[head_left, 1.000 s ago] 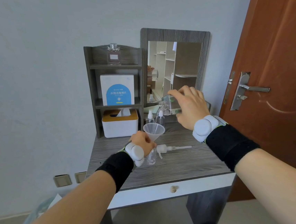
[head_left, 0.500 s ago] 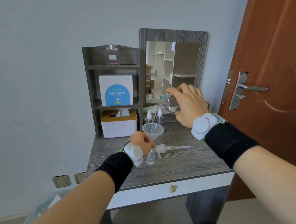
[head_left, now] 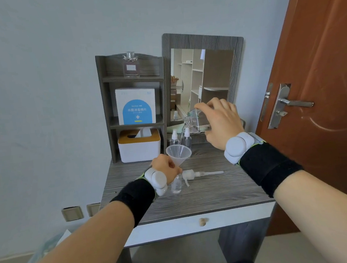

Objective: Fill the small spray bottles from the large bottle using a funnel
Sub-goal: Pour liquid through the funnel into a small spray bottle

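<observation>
My right hand (head_left: 220,122) grips the large clear bottle (head_left: 197,121), tipped with its mouth down to the left. A thin stream of clear liquid falls from it into the translucent funnel (head_left: 179,153). The funnel sits in the neck of a small clear bottle (head_left: 176,185) standing on the grey wooden table (head_left: 206,194). My left hand (head_left: 165,168) is closed around the funnel's stem and the small bottle's neck. Two more small spray bottles (head_left: 187,137) with white tops stand behind the funnel. A white pump head (head_left: 193,174) with its tube lies on the table right of the small bottle.
A shelf unit (head_left: 133,105) at the back left holds a perfume bottle, a white and blue box and a tissue box (head_left: 139,145). A mirror (head_left: 203,79) leans behind the bottles. A brown door (head_left: 322,74) with a metal handle stands to the right.
My right hand has tipped the large bottle further towards the funnel, and liquid now streams out. My left hand has stayed on the funnel and small bottle.
</observation>
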Demonstrator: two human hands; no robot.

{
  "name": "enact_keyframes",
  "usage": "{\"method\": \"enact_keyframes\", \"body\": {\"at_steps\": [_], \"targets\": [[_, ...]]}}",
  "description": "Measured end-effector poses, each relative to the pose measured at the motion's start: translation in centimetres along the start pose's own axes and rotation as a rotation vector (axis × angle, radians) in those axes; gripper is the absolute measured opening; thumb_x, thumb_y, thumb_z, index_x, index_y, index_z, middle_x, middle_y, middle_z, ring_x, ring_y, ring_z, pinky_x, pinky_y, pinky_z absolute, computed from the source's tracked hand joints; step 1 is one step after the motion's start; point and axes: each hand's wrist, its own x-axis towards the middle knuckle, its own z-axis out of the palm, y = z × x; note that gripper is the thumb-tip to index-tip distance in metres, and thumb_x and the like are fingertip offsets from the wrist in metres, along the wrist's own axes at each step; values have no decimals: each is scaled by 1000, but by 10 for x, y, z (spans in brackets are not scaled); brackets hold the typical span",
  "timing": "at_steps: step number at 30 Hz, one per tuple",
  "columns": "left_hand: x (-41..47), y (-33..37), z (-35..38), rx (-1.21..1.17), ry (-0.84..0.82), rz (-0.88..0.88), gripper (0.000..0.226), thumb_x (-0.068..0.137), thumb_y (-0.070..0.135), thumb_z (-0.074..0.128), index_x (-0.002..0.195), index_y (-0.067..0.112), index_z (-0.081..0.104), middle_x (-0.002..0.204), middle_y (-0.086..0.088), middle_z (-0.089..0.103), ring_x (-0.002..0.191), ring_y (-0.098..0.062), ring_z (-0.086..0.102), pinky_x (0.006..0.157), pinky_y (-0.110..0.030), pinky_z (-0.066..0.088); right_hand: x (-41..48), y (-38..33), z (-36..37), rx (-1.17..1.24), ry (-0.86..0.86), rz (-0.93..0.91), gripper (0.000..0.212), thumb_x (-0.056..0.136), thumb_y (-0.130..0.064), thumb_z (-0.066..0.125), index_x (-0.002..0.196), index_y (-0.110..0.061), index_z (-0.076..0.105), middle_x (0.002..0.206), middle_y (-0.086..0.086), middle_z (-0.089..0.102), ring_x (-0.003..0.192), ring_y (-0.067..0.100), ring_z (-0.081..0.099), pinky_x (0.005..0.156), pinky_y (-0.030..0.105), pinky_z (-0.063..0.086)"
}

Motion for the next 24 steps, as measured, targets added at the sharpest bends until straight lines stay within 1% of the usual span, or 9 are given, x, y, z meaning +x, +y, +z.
{"method": "enact_keyframes", "body": {"at_steps": [6, 10, 18, 24], "targets": [[1, -2, 1, -4, 3, 1, 26, 85, 22, 75, 96, -2, 71, 85, -7, 66, 77, -20, 59, 80, -35, 54, 0, 0, 0, 4, 1, 1, 75, 70, -5, 71, 136, -31, 48, 120, 3, 51, 113, 28, 46, 106, 40, 31], [0, -1, 1, -6, 5, 0, 26, 85, 22, 75, 96, -2, 71, 84, -7, 65, 76, -20, 59, 77, -32, 52, 0, 0, 0, 7, -1, 2, 75, 69, -4, 70, 136, -31, 48, 119, 3, 51, 112, 28, 46, 106, 40, 31], [0, -2, 0, -8, 4, 0, 26, 85, 22, 75, 93, -3, 71, 81, -6, 64, 74, -20, 58, 76, -32, 52, 2, -1, 1, 9, 3, -5, 76, 69, -4, 71, 135, -31, 48, 118, 2, 51, 111, 28, 46, 106, 40, 31], [-1, -1, -1, -8, -6, 8, 24, 85, 22, 75, 93, 0, 71, 84, -7, 67, 76, -19, 60, 77, -32, 52, 3, -2, 0, 6, 7, -8, 76, 68, -2, 70, 136, -31, 48, 118, 2, 51, 111, 28, 47, 105, 40, 31]]}}
